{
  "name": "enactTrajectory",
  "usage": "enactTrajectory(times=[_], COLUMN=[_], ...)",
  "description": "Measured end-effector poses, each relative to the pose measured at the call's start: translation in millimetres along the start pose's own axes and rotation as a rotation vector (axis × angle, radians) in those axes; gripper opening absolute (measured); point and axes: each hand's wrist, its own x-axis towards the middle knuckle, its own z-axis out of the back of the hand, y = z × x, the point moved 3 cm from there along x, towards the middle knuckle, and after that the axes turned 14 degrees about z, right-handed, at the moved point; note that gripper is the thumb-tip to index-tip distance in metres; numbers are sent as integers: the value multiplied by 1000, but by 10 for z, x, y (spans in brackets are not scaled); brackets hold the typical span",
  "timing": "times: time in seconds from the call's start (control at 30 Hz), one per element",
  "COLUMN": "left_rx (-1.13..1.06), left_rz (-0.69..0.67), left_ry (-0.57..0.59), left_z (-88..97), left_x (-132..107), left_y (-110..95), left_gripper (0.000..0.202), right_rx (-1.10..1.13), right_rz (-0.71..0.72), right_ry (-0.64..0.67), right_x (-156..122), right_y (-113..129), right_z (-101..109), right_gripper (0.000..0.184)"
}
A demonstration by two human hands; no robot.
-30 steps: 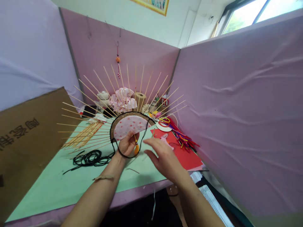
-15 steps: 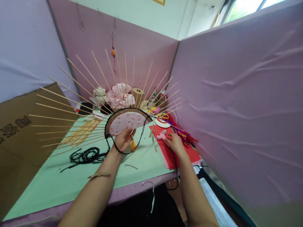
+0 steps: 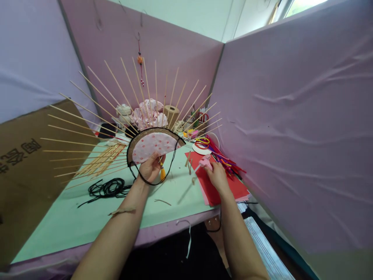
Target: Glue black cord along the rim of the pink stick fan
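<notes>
My left hand [image 3: 150, 169] grips the lower edge of a half-round fan piece [image 3: 153, 144] covered in pink dotted cloth and edged with black cord. Many thin wooden sticks [image 3: 87, 120] spread out from it like rays. A small orange tassel [image 3: 162, 172] hangs by my fingers, and a loop of black cord [image 3: 151, 182] droops below the hand. My right hand [image 3: 215, 175] is closed round a pink glue gun [image 3: 204, 162] above the red paper sheets [image 3: 225, 186], its nozzle pointing left.
A coil of black cord [image 3: 107, 188] lies on the green table [image 3: 72, 221]. Loose sticks [image 3: 99, 161], scissors [image 3: 202, 142], pipe cleaners [image 3: 227, 161], cloth and spools crowd the far end. A cardboard sheet [image 3: 26, 167] leans at left. Pink partitions close in on three sides.
My right hand went from hovering open near the fan to the red paper and closed round the pink glue gun. The fan tilted up slightly in my left hand.
</notes>
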Motion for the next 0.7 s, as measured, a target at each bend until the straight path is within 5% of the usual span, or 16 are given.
enactTrajectory(times=[0.17,0.33,0.5,0.7], left_rx=[-5,3,30,77], left_rz=[14,29,74,101], left_ry=[-11,-5,52,120], left_z=[-27,-51,-60,-38], left_x=[-11,-41,-76,-83], left_y=[7,19,49,78], left_gripper=[14,15,15,13], right_rx=[728,1286,1228,952], right_rz=[-151,-273,-56,-8], right_ry=[-304,-436,-422,-351], right_x=[-159,-292,-452,-590], right_y=[117,497,805,897], right_z=[171,255,530,727], right_gripper=[47,46,37,42])
